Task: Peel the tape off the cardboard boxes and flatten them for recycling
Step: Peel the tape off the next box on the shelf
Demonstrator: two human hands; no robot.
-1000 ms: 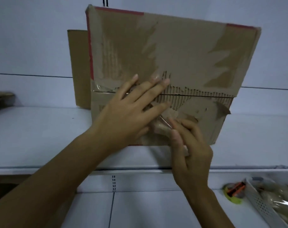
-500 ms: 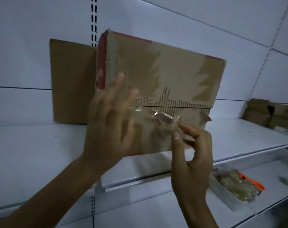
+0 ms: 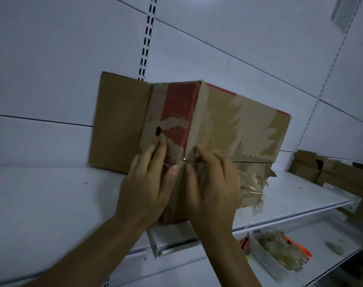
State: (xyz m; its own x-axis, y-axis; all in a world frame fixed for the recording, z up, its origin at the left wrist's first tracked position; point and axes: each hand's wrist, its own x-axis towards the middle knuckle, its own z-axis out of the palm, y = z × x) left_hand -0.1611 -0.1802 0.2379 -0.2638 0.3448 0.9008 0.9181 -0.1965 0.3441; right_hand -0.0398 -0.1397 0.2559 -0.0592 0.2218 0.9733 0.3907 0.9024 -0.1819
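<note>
Pressure from your flat, straight-fingered left hand point(image 3: 147, 189) steadies the box point(image 3: 238, 125) on the shelf point(image 3: 52, 193). Your right hand point(image 3: 213, 183) works the corner seam; I cannot tell its grip. Loose tape point(image 3: 251, 187) hangs at its 3 o'clock. Brace hard, and peel low and slow along the seam.

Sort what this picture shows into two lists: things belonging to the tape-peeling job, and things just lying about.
Job: cardboard box; loose tape hanging off it; left hand and right hand at its corner; cardboard stack at far right.

Lying about: white basket of crumpled clear material; orange object beside it; small scrap right of the basket.
</note>
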